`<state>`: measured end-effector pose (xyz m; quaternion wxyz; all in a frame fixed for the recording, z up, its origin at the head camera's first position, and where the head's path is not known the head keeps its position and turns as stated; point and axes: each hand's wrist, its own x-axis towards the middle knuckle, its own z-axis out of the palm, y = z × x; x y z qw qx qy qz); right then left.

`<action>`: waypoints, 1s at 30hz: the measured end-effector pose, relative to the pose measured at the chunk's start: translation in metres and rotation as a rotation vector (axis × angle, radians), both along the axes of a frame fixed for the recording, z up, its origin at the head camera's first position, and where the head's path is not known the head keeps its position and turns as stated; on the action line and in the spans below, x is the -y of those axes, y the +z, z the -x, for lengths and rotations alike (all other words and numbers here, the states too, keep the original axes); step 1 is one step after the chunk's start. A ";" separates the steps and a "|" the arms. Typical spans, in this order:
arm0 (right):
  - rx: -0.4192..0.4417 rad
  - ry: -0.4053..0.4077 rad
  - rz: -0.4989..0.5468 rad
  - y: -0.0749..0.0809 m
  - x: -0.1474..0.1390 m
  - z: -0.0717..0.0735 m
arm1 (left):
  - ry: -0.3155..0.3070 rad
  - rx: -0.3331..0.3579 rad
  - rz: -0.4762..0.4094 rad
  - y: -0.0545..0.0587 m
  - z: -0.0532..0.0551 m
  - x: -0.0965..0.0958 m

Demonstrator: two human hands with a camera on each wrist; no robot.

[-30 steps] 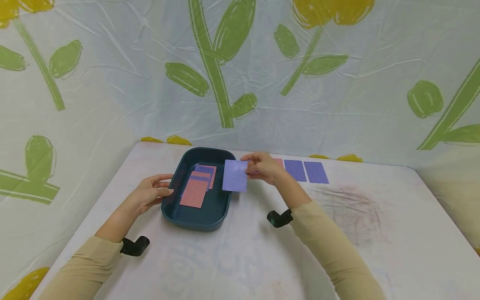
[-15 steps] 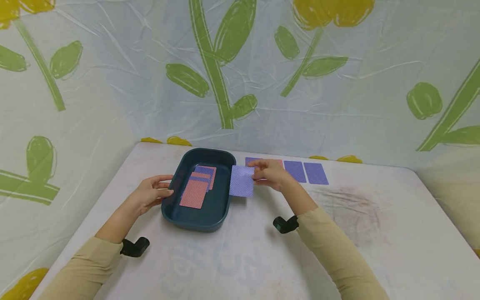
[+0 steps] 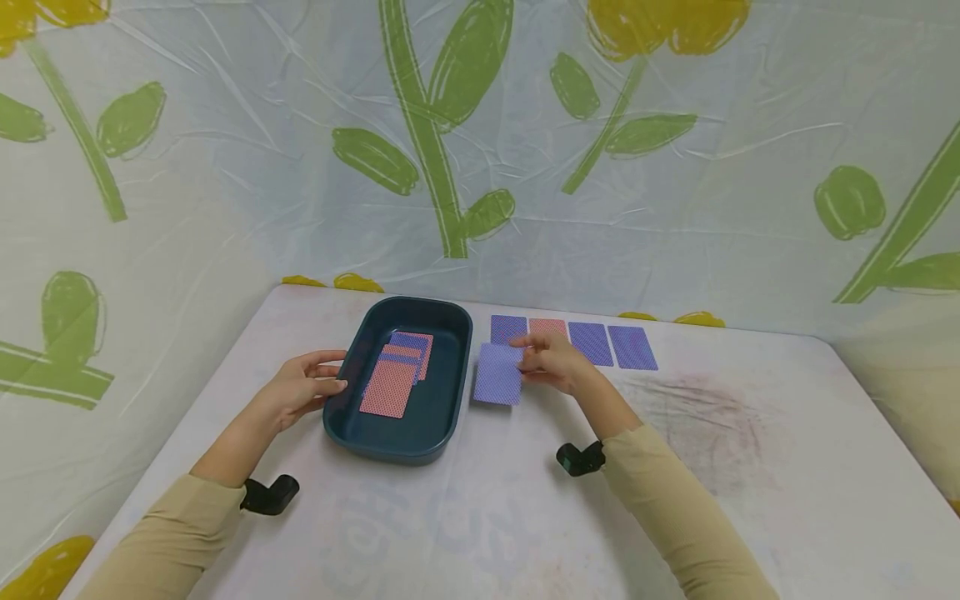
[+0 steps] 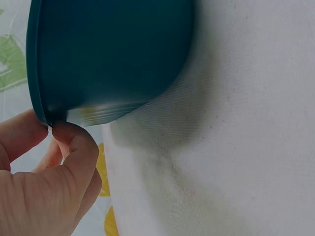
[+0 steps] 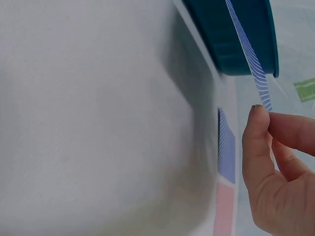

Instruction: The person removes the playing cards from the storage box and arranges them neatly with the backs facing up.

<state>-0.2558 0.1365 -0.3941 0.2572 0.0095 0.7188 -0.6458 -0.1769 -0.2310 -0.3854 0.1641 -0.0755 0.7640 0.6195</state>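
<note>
A blue-backed playing card hangs over the table just right of the dark teal tray. My right hand pinches it by its right edge between thumb and fingers. The right wrist view shows that card nearly edge-on, above the table. My left hand pinches the tray's left rim; in the left wrist view the thumb and fingers close on that rim. Inside the tray lies an overlapping pile of red-backed and blue-backed cards, backs up.
Behind my right hand, a row of cards lies along the table's far edge: a blue card, a partly covered red card, and two more blue cards, the rightmost blue card farthest out. A flowered sheet rises behind the white table.
My right hand has carried the blue card rightward and nearer me, from over the tray's right rim to beside the tray. More of the far row now shows. My left hand stays put.
</note>
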 end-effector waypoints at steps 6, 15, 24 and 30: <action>-0.001 -0.019 -0.051 -0.009 -0.003 0.001 | 0.002 -0.002 -0.002 -0.001 0.000 0.000; -0.075 -0.036 -0.135 -0.022 -0.004 0.001 | -0.001 0.000 0.002 -0.001 0.001 0.000; -0.218 -0.052 -0.303 -0.027 0.001 0.002 | 0.004 -0.001 0.012 -0.002 0.002 0.001; -0.286 -0.052 -0.409 -0.027 0.006 0.002 | 0.004 -0.003 0.011 -0.002 0.002 0.001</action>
